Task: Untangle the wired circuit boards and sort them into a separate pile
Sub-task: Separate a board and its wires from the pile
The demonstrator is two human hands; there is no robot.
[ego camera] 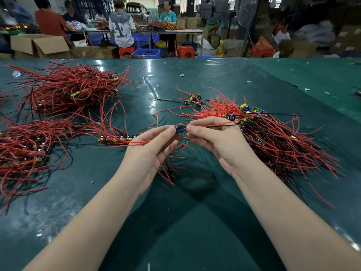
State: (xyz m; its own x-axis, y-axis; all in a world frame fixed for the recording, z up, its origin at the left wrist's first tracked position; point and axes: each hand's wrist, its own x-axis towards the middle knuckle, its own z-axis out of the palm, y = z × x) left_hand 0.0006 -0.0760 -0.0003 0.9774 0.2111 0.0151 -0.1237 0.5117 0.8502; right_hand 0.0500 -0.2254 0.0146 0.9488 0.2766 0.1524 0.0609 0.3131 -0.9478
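Observation:
My left hand (151, 151) pinches a small circuit board (178, 128) with a blue capacitor between thumb and fingers, and red wires trail out under its palm. My right hand (213, 135) pinches that board's red and black wires just to the right. These wires lead into a tangled heap of wired boards (273, 137) on the right. A short row of boards (117, 138) lies left of my left hand. Two larger piles of wired boards sit at the far left (64, 89) and the near left (23, 147).
The green table (175, 222) carries two loose boards (192, 99) beyond my hands and small scraps further back. Past the far edge, several people work at other tables among cardboard boxes, blue crates and red stools.

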